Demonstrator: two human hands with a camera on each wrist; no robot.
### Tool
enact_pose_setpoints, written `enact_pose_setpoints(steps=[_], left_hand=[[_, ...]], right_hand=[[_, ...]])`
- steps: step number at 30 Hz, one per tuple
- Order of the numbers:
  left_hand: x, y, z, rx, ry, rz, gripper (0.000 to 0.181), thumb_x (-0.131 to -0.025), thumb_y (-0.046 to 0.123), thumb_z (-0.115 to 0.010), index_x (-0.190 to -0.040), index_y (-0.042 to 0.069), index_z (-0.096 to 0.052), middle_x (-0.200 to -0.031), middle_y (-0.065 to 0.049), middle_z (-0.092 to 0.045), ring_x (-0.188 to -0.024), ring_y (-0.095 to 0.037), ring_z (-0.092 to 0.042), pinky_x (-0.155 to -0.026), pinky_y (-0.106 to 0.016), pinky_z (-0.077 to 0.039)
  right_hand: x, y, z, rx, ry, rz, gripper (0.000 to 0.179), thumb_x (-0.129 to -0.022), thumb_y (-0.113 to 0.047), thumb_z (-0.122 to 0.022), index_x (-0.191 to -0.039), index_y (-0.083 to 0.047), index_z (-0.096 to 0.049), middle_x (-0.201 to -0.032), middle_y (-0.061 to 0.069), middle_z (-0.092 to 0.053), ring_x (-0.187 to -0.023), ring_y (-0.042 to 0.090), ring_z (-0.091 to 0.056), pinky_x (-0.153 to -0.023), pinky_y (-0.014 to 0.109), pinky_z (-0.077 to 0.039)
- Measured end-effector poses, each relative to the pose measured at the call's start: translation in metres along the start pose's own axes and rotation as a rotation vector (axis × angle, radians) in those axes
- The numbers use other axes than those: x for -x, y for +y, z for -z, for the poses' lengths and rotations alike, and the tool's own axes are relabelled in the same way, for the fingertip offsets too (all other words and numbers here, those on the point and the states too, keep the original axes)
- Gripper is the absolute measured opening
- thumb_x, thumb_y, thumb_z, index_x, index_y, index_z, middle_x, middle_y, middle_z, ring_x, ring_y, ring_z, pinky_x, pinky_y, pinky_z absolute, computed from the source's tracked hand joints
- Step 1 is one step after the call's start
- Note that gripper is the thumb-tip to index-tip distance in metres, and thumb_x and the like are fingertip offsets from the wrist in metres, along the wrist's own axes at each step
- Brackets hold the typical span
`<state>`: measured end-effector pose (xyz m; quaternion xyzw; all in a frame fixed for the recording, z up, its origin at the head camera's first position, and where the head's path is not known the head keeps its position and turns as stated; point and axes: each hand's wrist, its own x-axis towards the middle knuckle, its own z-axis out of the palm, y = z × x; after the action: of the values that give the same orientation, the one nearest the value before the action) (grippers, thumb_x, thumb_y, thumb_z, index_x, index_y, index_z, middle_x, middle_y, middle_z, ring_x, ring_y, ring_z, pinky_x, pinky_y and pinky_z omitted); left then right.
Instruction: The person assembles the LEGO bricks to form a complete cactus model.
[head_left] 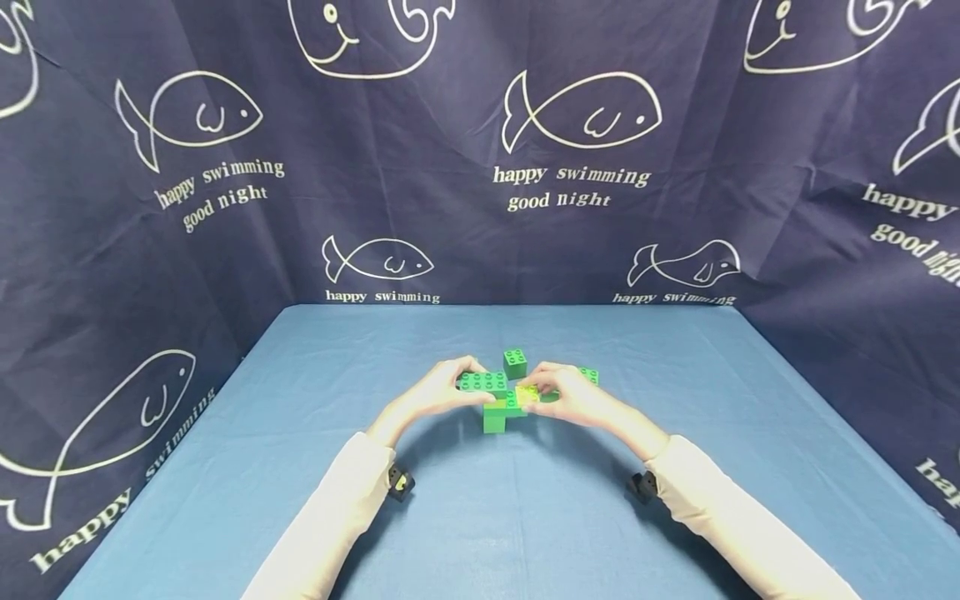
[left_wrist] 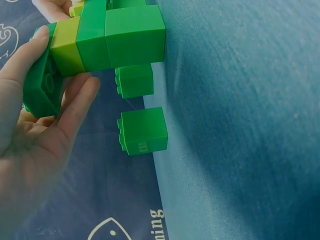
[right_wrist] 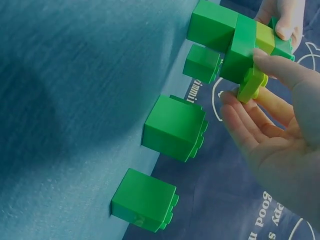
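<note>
A small stack of toy building bricks stands on the table: a green bottom brick (left_wrist: pixel 135 35), a longer green brick (right_wrist: pixel 240 47), a yellow-green brick (left_wrist: pixel 67 45) and a green eight-stud brick (head_left: pixel 483 381) uppermost. My left hand (head_left: pixel 442 390) grips that top brick between thumb and fingers; its hollow underside overhangs the stack. From the other side, my right hand (head_left: pixel 570 396) pinches a thin yellow brick (right_wrist: pixel 252 85) against the side of the stack, over the longer green brick's exposed studs. Whether it is seated there I cannot tell.
Behind the stack stands a loose green brick (head_left: pixel 515 363). Another green brick (head_left: pixel 588 376) is partly hidden behind my right hand, and several show in the right wrist view, including a near one (right_wrist: pixel 145 200). A patterned dark curtain (head_left: pixel 480 208) hangs beyond the blue table (head_left: pixel 510 517).
</note>
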<state>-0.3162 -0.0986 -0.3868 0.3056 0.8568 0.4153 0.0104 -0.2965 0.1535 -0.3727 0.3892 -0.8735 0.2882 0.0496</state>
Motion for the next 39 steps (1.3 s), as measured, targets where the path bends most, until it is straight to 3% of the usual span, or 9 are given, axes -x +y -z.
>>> enact_pose_setpoints(steps=[11, 21, 26, 33, 39], left_hand=[[-0.001, -0.001, -0.002, -0.010, 0.006, 0.032, 0.030, -0.077, 0.030, -0.077, -0.099, 0.014, -0.064, -0.094, 0.003, -0.067, -0.085, -0.009, -0.058, -0.080, -0.026, -0.048], [-0.001, 0.000, 0.000, -0.014, 0.000, 0.032, 0.032, -0.077, 0.031, -0.077, -0.101, 0.013, -0.064, -0.094, 0.001, -0.067, -0.086, -0.010, -0.059, -0.081, -0.027, -0.049], [-0.001, -0.001, -0.001, -0.010, 0.003, 0.029, 0.032, -0.077, 0.031, -0.077, -0.100, 0.012, -0.064, -0.094, 0.000, -0.067, -0.085, -0.010, -0.058, -0.080, -0.027, -0.048], [0.000, 0.000, -0.002, -0.021, 0.008, 0.045, 0.031, -0.077, 0.031, -0.077, -0.099, 0.013, -0.064, -0.093, 0.001, -0.067, -0.084, -0.010, -0.057, -0.079, -0.026, -0.048], [-0.001, 0.000, -0.002, -0.022, 0.014, 0.039, 0.031, -0.076, 0.031, -0.077, -0.098, 0.013, -0.064, -0.093, 0.002, -0.067, -0.084, -0.009, -0.058, -0.079, -0.026, -0.048]], right_hand=[[0.000, 0.002, 0.005, 0.041, -0.008, 0.027, 0.033, -0.080, -0.021, -0.074, -0.109, -0.005, -0.068, -0.097, 0.005, -0.067, -0.087, 0.025, -0.064, -0.077, 0.035, -0.054], [0.003, 0.009, 0.007, 0.037, 0.013, 0.086, 0.031, -0.081, -0.021, -0.073, -0.108, -0.006, -0.069, -0.098, 0.004, -0.068, -0.086, 0.020, -0.064, -0.073, 0.037, -0.053], [0.006, 0.011, 0.009, 0.018, 0.028, 0.072, 0.030, -0.080, -0.020, -0.074, -0.106, -0.006, -0.069, -0.097, 0.004, -0.068, -0.086, 0.022, -0.065, -0.071, 0.038, -0.053], [0.009, 0.016, 0.015, 0.026, 0.064, 0.038, 0.025, -0.081, -0.018, -0.073, -0.103, -0.008, -0.070, -0.096, 0.006, -0.069, -0.085, 0.024, -0.065, -0.066, 0.027, -0.051], [0.009, 0.021, 0.018, 0.061, 0.099, 0.057, 0.023, -0.080, -0.013, -0.073, -0.102, -0.006, -0.070, -0.095, 0.009, -0.069, -0.081, 0.023, -0.064, -0.062, 0.029, -0.051]])
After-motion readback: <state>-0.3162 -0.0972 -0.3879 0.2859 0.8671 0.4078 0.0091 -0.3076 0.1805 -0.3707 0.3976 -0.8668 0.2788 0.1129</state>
